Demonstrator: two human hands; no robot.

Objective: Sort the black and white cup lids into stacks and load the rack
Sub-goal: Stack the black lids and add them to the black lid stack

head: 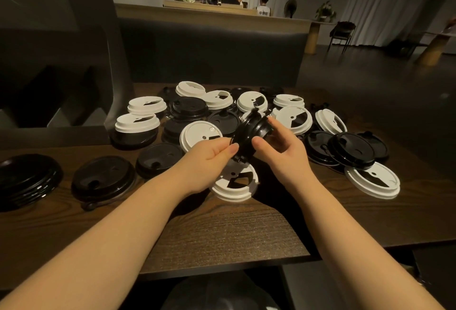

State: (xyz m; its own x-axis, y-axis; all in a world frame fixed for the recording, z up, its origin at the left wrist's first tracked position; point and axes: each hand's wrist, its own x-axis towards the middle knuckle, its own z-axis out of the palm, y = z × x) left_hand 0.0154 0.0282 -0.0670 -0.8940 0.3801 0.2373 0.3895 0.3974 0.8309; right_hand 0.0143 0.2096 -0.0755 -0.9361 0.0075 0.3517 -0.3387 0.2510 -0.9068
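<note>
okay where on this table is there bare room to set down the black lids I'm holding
Bare wood runs along the near table edge, under your forearms, and between the black stack at far left and the white lid below your hands. Everything behind your left hand and right hand is crowded with lids.

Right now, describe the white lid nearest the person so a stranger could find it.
Start at the wooden table and find the two hands, left hand and right hand, holding black lids. Directly beneath them lies the white lid. Unlike the other white lids, it sits alone at the pile's near edge, partly hidden by the left hand.
</note>
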